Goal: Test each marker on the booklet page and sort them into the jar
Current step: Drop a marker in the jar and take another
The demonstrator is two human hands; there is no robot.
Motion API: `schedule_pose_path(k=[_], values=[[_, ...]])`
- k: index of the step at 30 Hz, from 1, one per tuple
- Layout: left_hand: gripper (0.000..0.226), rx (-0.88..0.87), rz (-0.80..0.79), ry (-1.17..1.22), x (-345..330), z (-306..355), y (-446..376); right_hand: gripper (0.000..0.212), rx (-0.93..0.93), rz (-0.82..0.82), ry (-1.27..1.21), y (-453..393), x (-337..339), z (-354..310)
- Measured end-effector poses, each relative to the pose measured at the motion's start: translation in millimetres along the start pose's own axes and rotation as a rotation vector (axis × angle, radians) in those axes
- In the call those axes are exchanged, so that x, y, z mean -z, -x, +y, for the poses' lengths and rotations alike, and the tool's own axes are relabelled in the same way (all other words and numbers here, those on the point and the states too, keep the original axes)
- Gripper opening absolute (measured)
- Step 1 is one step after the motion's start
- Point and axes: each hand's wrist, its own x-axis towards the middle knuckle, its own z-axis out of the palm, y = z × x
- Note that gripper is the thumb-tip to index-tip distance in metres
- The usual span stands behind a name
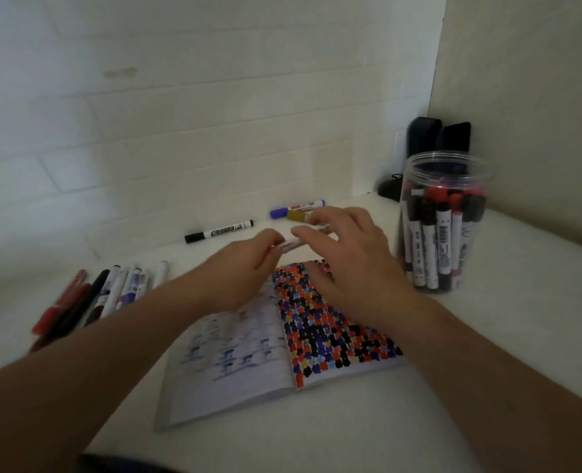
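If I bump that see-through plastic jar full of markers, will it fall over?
Probably not easily. The clear plastic jar looks wide and stands flat on the white table, and the many markers inside likely weigh it down. It's tall and lidless, though, so a hard shove might tip it and spill them.

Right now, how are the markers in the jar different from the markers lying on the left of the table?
The markers in the jar stand upright, packed together inside the clear plastic jar. The markers on the left lie flat on the white table, side by side in a loose row. The jar sits right of the booklet, the row left of it. Both groups mix red, black and white-barrelled markers.
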Motion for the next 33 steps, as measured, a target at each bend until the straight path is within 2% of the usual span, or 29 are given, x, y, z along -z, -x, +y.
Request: schedule_pose_path(k=[2, 7, 12, 15, 18, 20, 22, 24, 27, 29, 30, 33], values=[[0.033, -0.106, 0.008, 0.020, -8.0, 10.8, 16.1, 0.047, 0.054, -0.103, 0.115, -0.3, 4.3, -7.2], [0.024, -0.114, 0.079, 0.015, -29.8, 7.1, 34.6, 0.043, 0.080, -0.270, 0.294, 7.9, 6.6, -17.5], [0.041, -0.122, 0.100, -0.137, -43.1, 4.8, 41.0, 0.040, 0.046, -0.379, 0.219, 13.7, 3.3, -19.7], [0.040, -0.092, 0.095, -0.169, -40.2, 5.9, 40.0, 0.047, 0.033, -0.408, 0.166, 14.1, 4.3, -15.4], [0.042, -0.084, 0.073, -0.161, -38.2, 9.3, 42.5, 0.042, 0.025, -0.431, 0.135, 11.1, 14.7, -17.2], [0.048, -0.033, 0.051, -0.064, -35.6, 10.5, 45.1, 0.044, -0.110, -0.492, 0.079, 9.1, 32.3, -9.4], [0.041, 0.014, 0.010, 0.055, -33.0, 8.0, 47.2, 0.034, -0.292, -0.500, -0.151, 9.6, 54.3, 5.3], [0.030, -0.012, -0.045, 0.047, -29.9, 6.3, 49.2, 0.029, -0.420, -0.373, -0.475, 16.1, 72.3, 15.5], [0.033, -0.069, -0.119, -0.010, -24.6, 7.4, 49.1, 0.047, -0.513, -0.217, -1.108, 30.9, 83.8, 14.0], [0.035, -0.073, -0.136, -0.013, -20.9, 9.8, 46.5, 0.045, -0.483, -0.273, -1.463, 36.9, 86.7, 6.1], [0.035, -0.072, -0.140, -0.013, -19.7, 10.6, 45.3, 0.046, -0.449, -0.315, -1.571, 38.8, 88.1, 1.7], [0.035, -0.075, -0.143, -0.024, -19.9, 11.2, 43.2, 0.082, -0.454, -0.283, -1.661, 46.1, 86.8, -4.1]])
